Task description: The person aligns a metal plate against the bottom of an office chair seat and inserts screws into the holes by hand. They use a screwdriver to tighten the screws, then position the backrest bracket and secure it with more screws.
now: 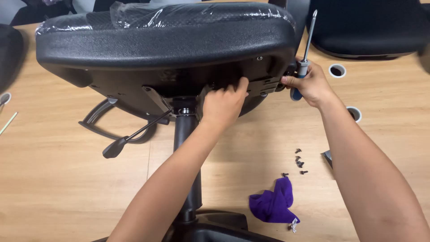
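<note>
Matt black pebbled seat cushion (161,42) with crinkled glossy clear plastic wrap (197,13) on its far side, smooth black metal column (186,148) beneath the seat, screwdriver (307,49) with shiny metal shaft right of it, soft purple cloth pouch (273,204), dull dark metal screws (299,162), satin pale wood-grain tabletop (58,179)

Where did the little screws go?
The little screws lie loose on the wooden table, toward the right in the head view, just above the purple cloth and below the right hand with the screwdriver.
</note>
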